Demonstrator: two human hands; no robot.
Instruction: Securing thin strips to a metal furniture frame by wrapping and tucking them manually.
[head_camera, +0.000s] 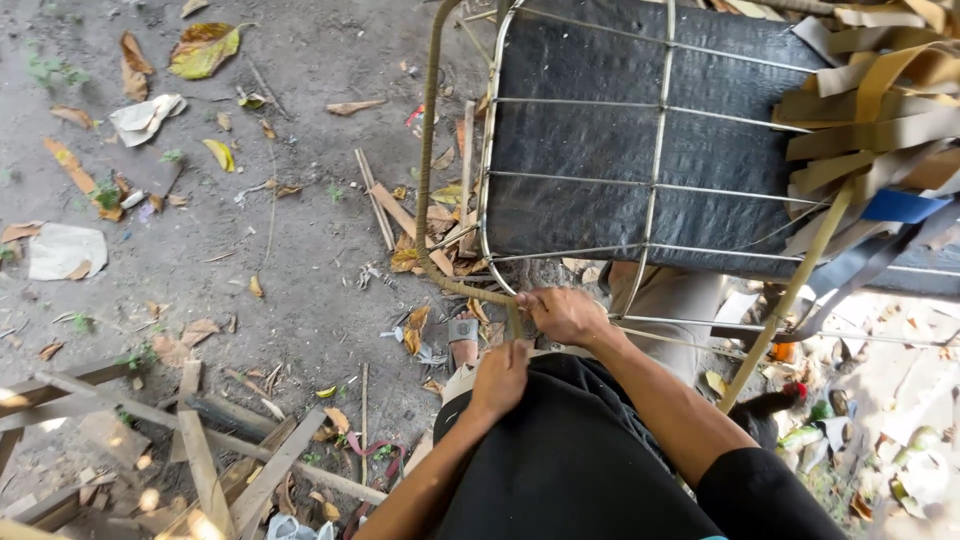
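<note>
Littered dirt ground lying beneath the wire chair frame, I am gripping its lower rim with my right hand to steady it, my left hand pinching the rattan strand just below

Pale metal wire frame, black textured sheet, tan strips, yellow-brown leaves, grey dirt ground.

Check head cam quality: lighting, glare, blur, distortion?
Head view: soft, shaded daylight over the dirt ground; blown-out glare at the lower right edge and on the wood scraps lower left; wide-angle bending shows in the metal frame; left hand and right hand are reasonably sharp, no strong motion blur.
</note>
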